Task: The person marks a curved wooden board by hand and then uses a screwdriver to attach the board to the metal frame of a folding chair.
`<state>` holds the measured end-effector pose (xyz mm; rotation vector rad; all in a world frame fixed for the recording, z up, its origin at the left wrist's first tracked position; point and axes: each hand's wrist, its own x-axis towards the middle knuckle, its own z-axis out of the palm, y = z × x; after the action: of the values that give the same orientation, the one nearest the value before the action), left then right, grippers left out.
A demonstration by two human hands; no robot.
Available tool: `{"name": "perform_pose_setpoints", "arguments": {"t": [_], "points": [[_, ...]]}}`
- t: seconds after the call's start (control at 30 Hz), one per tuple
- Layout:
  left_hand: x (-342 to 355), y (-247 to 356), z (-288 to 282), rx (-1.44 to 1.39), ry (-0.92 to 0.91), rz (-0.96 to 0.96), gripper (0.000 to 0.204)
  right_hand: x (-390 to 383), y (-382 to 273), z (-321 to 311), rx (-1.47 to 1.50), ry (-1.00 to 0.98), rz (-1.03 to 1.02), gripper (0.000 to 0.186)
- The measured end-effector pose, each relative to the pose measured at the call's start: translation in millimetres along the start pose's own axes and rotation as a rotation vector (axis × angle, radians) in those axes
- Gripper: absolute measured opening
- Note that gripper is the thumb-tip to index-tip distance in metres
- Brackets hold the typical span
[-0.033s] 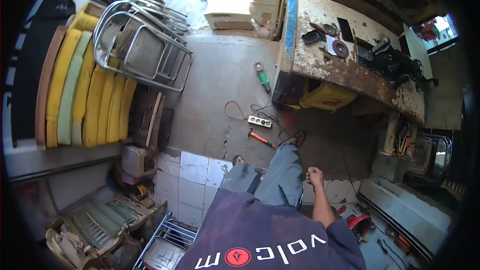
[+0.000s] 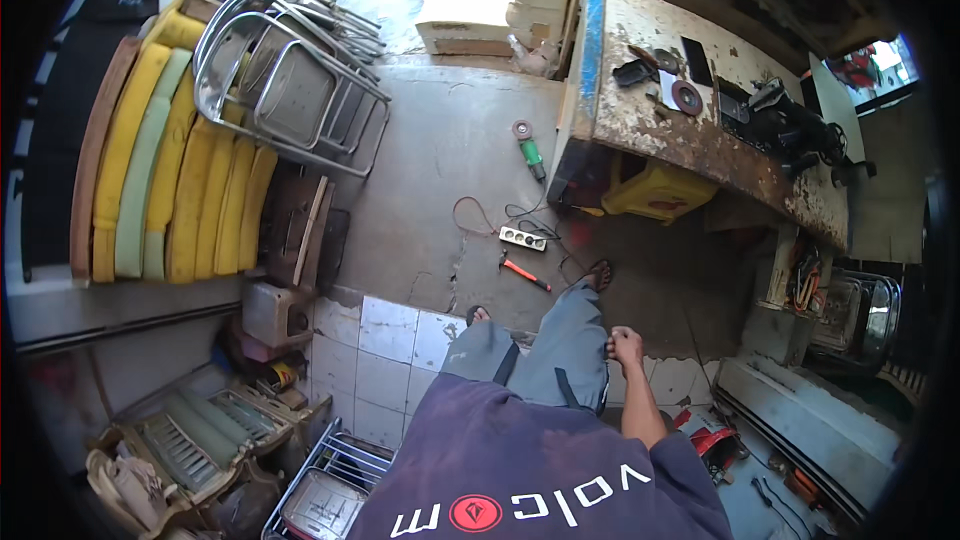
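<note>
My right hand (image 2: 625, 346) hangs beside my right trouser leg (image 2: 570, 340), its fingers curled closed, and no object shows in it. Its fingertips are at the edge of the grey trousers; whether they touch the cloth I cannot tell. My left hand is out of view. On the floor ahead of my feet lies a hammer (image 2: 525, 275) with an orange-red handle. Just beyond it is a white power strip (image 2: 522, 239) with black cables. Farther off rests a green angle grinder (image 2: 529, 151) with a disc at its far end.
A worn workbench (image 2: 640, 20) at the right carries a grinding disc (image 2: 686, 97) and dark tools; a yellow plastic stool (image 2: 660, 190) is under it. Folded metal chairs (image 2: 290, 90) and yellow cushions (image 2: 190, 190) stand at the left. A metal rack (image 2: 335, 470) is near my left side.
My right hand has shifted slightly left and up, closer to the trouser leg. A second dark strap shows on the trousers. The view has moved slightly; the tools on the floor stay put.
</note>
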<state>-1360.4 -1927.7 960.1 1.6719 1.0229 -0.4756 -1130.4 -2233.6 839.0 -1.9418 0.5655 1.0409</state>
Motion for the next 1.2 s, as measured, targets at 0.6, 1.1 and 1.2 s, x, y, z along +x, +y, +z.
{"name": "perform_pose_setpoints", "arguments": {"t": [0.6,1.1,1.2], "points": [[110.3,-185.5,36.6,-0.224,0.029,-0.299,0.030,158.3,-39.6,128.4,-1.250,-0.291,-0.218,0.035],[454.0,-308.6,202.2,-0.330,0.197,-0.545,0.033,698.8,-0.6,174.8,-1.484,0.330,-1.086,0.039],[456.3,-266.4,193.9,-0.367,0.156,-0.488,0.033,681.3,7.9,102.9,-1.567,0.195,-0.922,0.038]]}}
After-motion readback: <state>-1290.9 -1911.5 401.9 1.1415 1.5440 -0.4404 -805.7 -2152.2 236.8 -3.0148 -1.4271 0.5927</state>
